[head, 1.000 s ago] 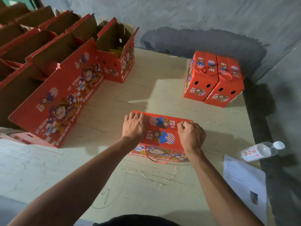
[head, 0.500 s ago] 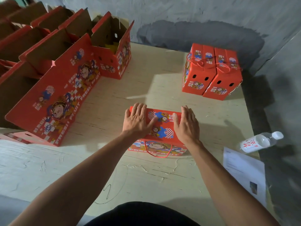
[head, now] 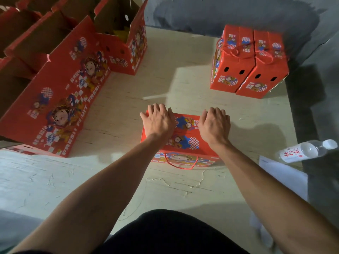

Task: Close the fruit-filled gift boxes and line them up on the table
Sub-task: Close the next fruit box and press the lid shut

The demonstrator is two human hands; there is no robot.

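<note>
A clear plastic water bottle (head: 306,150) lay on its side at the right edge of the table (head: 55,180), its white cap pointing right and its white label carrying red characters. Just below it, a white sheet of paper (head: 282,180) lay flat near the table's right edge, apart from the bottle. The tabletop itself was pale and scuffed, marked with scratches and raised smears of paint or filler. Behind it rose a grey wall (head: 220,11) with a darker patch painted across its lower part. A dark garment (head: 170,233) filled the bottom centre of the view.
</note>
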